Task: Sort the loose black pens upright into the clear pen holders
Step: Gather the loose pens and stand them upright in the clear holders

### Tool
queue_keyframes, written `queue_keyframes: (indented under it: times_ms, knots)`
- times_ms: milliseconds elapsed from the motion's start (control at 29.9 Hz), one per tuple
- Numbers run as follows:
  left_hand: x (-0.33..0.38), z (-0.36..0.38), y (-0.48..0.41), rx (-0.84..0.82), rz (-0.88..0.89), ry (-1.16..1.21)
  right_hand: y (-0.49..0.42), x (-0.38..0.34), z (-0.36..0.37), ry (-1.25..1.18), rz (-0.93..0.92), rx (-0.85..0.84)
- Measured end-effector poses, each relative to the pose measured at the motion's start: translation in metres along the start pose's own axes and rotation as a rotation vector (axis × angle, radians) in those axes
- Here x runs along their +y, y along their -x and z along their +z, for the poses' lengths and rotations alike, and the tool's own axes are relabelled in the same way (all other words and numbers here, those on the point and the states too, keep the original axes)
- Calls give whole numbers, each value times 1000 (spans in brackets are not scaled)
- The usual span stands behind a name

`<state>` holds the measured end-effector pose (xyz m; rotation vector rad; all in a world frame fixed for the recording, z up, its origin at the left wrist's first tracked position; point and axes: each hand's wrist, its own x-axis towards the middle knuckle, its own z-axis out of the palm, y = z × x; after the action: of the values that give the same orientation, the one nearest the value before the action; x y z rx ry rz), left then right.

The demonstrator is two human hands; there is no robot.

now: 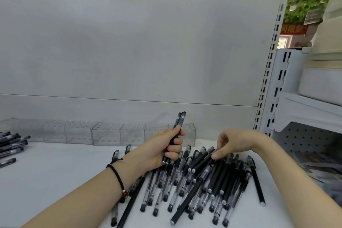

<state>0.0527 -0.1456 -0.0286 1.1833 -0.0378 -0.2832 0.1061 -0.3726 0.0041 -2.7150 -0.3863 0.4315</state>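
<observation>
Fingers [174, 148] of the left hand [162, 148] curl round two black pens [181, 119]. That grip is closed about their lower halves, and the capped ends stand up past the thumb, tilted slightly right. The right hand [235, 142] bends down beside it, fingertips [215, 156] on the top pens of the loose pile [203, 181]; whether its grip has one pinched, I cannot tell. The pile sprawls on the white shelf [55, 172] under both wrists. Clear pen holders [142, 133] stand in a row just behind, against the back panel [129, 42]. More pens [11, 144] lie far left. Print on the barrels is too small to read, and the red sign [294, 29] too blurred.
</observation>
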Motion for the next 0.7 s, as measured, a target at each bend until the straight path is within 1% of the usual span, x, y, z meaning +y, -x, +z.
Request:
queue_keyframes:
  times_ms: [134, 268, 335, 402, 468, 535, 602, 703]
  knots:
    - [-1, 1, 0, 2, -4, -2, 0, 1, 1, 30, 54, 7]
    - [0, 2, 2, -3, -3, 1, 3, 0, 1, -102, 39, 17]
    - [1, 1, 2, -5, -1, 6, 6, -2, -1, -290, -17, 40]
    - [0, 2, 2, -6, 0, 9, 6, -4, -3, -608, -117, 39]
    - [0, 5, 2, 14, 18, -21, 7, -10, -4, -834, -202, 53]
    - [0, 8, 3, -1, 35, -42, 8, -19, -2, -938, -253, 82]
    - [0, 11, 7, -65, 38, -71, 6, -27, 2, -1000, -280, 117]
    - [-2, 15, 10, -119, 16, -89, 4, -35, 9, -1025, -300, 186]
